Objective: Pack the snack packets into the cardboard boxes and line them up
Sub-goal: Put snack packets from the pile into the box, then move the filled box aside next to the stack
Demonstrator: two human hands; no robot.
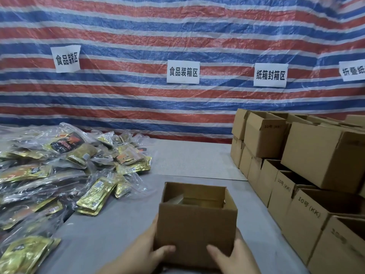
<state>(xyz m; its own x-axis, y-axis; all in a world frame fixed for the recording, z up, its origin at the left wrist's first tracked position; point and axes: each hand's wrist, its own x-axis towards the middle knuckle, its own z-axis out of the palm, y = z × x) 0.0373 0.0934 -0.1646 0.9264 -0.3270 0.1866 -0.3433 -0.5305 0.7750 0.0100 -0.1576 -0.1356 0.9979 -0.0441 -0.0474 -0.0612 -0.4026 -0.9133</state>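
Wall signs point(183, 74) read 食品装箱区, 纸箱封箱区; stacked boxes point(308, 207) 10号(KK)

An open brown cardboard box point(195, 222) is seen upright at six o'clock, gold snack packets point(59, 175) heaped at nine.

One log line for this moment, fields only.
hands: left hand and right hand grip open brown cardboard box | contents: packet inside | supply: gold snack packet pile left | stack: boxes right

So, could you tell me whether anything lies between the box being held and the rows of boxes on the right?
Nothing visible does: only bare grey table separates the held box from the stacked boxes.
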